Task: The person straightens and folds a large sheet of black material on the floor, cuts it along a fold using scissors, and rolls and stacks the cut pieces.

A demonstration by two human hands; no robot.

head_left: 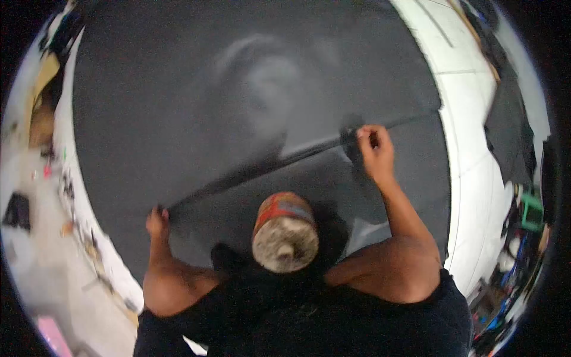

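A large dark sheet of material (178,107) lies over a white table (470,119). A raised fold runs slantwise across it from lower left to upper right. At the fold's lower left end my left hand (157,220) is closed on the dark material. My right hand (376,149) pinches at the fold right of centre, thumb and fingertips together; the material between them is too small to make out clearly. Between my arms, close to my body, a round can (285,232) with a red and orange side and a stained, pale top stands on the sheet.
Another dark piece of material (511,131) hangs at the right edge of the white table. A green plastic object (531,211) and mixed items lie at the far right. On the floor at left are a black object (18,211) and a pink piece (53,336).
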